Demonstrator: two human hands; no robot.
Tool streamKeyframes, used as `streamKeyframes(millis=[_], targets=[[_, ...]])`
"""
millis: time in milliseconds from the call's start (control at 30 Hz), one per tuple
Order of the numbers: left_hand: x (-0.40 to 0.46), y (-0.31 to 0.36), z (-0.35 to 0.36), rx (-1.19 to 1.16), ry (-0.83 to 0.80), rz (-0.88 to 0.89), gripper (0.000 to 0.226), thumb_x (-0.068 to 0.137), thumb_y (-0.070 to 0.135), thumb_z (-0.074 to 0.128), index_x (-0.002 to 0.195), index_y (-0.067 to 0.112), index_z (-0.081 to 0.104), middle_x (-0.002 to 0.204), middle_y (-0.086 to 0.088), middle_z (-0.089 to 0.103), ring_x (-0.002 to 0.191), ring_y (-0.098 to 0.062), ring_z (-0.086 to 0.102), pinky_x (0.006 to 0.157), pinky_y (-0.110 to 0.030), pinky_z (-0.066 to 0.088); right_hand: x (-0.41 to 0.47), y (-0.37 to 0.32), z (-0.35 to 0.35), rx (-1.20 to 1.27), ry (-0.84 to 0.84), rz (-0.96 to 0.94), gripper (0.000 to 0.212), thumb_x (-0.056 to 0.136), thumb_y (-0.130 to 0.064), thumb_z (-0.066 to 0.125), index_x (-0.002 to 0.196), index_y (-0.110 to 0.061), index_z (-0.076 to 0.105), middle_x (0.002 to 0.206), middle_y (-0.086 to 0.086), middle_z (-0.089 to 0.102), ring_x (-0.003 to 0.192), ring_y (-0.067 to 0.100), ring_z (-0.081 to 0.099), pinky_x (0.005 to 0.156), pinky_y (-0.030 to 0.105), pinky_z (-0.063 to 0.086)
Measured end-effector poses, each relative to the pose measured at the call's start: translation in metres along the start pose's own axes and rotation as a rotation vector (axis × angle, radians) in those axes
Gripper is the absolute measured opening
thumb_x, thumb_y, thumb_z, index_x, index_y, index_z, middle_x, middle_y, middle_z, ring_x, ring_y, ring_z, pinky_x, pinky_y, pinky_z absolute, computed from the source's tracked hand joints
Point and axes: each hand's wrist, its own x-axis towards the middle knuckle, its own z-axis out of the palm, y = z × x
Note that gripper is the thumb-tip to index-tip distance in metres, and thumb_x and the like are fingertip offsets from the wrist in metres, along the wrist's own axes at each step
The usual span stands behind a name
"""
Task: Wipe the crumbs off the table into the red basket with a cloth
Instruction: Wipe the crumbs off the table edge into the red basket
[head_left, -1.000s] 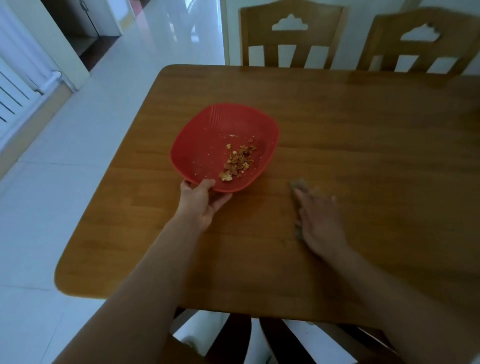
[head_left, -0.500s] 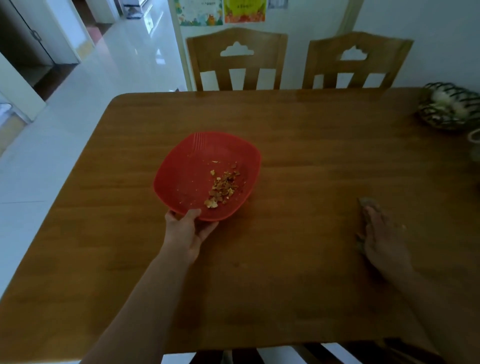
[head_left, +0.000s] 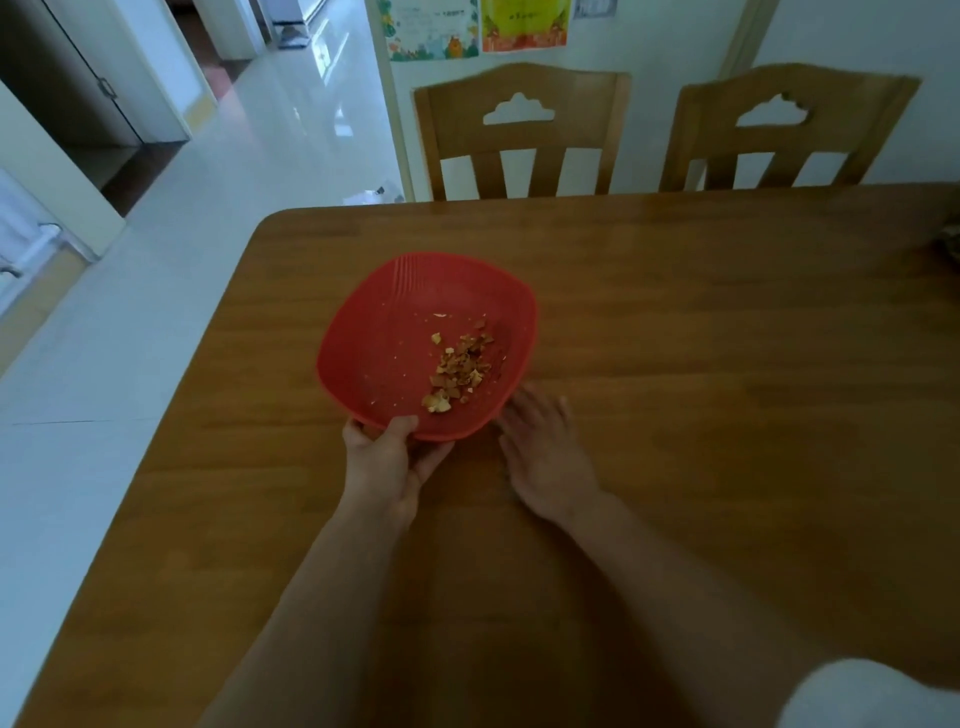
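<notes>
Your left hand (head_left: 387, 462) grips the near rim of the red basket (head_left: 395, 312), thumb over the edge and fingers underneath, and the basket sits tilted on the wooden table (head_left: 727, 364) near its left side with a small pile of crumbs (head_left: 460, 371) lying right of centre inside it. Your right hand (head_left: 545, 452) lies flat on the table with fingers straight and slightly spread, its fingertips just beside the basket's near right rim; the cloth is hidden, so you cannot tell whether it is under that palm. Two wooden chairs (head_left: 519, 135) stand at the far edge of the table.
</notes>
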Motion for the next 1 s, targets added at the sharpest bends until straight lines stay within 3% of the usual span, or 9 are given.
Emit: streamKeyframes(millis=[133,200,367,500,600,667,833,1000], targets=[[0.016,0.004,0.013,0.018,-0.023,-0.002,0.068,0.094,-0.002,0.058,0.151,0.025,0.031,0.139,-0.007,0.049,0.122,-0.030,0.056,0.066,-0.039,0.064,0.003,0.026,-0.002,-0.051,-0.036,-0.093,0.047,0.101,-0.028,0.024,0.148,-0.035,0.025,0.157,-0.008,0.024,0.147,0.016,0.013,0.120,0.049,0.001],[0.025,0.000,0.024,0.016,-0.036,-0.025,0.068,0.094,-0.001,0.058,0.150,0.025,0.031,0.138,-0.006,0.050,0.119,-0.029,0.057,0.065,-0.038,0.064,0.004,0.070,-0.015,-0.030,0.013,0.038,0.045,0.102,-0.029,0.025,0.146,-0.036,0.028,0.157,-0.011,0.023,0.147,0.014,0.013,0.120,0.047,-0.001],[0.037,-0.010,0.035,0.011,-0.056,-0.042,0.068,0.093,-0.001,0.060,0.149,0.027,0.034,0.129,-0.003,0.052,0.113,-0.027,0.059,0.063,-0.037,0.063,-0.026,0.196,-0.061,-0.072,0.129,0.420,0.045,0.100,-0.026,0.032,0.144,-0.033,0.032,0.154,-0.008,0.030,0.142,0.022,0.027,0.115,0.052,0.013],[0.048,-0.010,0.029,-0.005,-0.026,-0.030,0.064,0.093,-0.001,0.060,0.145,0.028,0.038,0.126,-0.002,0.053,0.110,-0.026,0.059,0.060,-0.037,0.062,-0.048,0.274,-0.090,-0.051,0.243,0.678,0.046,0.098,-0.020,0.039,0.144,-0.019,0.037,0.150,0.012,0.037,0.132,0.037,0.039,0.109,0.060,0.022],[0.055,-0.007,0.021,-0.015,0.012,0.007,0.066,0.093,-0.002,0.060,0.148,0.026,0.037,0.127,-0.002,0.053,0.111,-0.026,0.059,0.060,-0.038,0.062,-0.011,0.280,-0.092,0.016,0.294,0.864,0.045,0.099,-0.021,0.037,0.142,-0.007,0.037,0.148,0.024,0.035,0.134,0.043,0.033,0.112,0.061,0.017],[0.060,-0.006,0.019,-0.037,0.033,0.025,0.063,0.093,-0.002,0.059,0.147,0.022,0.037,0.128,-0.003,0.053,0.111,-0.027,0.059,0.059,-0.039,0.063,0.029,0.259,-0.086,-0.009,0.272,0.804,0.047,0.099,-0.024,0.035,0.144,-0.009,0.034,0.151,0.022,0.031,0.138,0.041,0.026,0.114,0.059,0.014],[0.067,-0.010,0.027,-0.068,0.050,0.050,0.060,0.094,-0.002,0.059,0.145,0.021,0.038,0.128,-0.004,0.053,0.109,-0.026,0.059,0.058,-0.039,0.063,0.126,0.152,-0.052,-0.051,0.117,0.340,0.049,0.101,-0.029,0.027,0.150,-0.023,0.023,0.159,0.002,0.019,0.146,0.027,0.014,0.118,0.052,0.007],[0.069,-0.019,0.041,-0.068,0.064,0.065,0.062,0.093,-0.001,0.060,0.146,0.023,0.038,0.139,-0.007,0.051,0.116,-0.030,0.058,0.059,-0.039,0.063,0.157,0.101,-0.027,0.001,-0.015,-0.091,0.057,0.097,-0.031,0.040,0.150,-0.027,0.019,0.159,-0.002,0.018,0.148,0.026,0.010,0.118,0.055,0.003]])
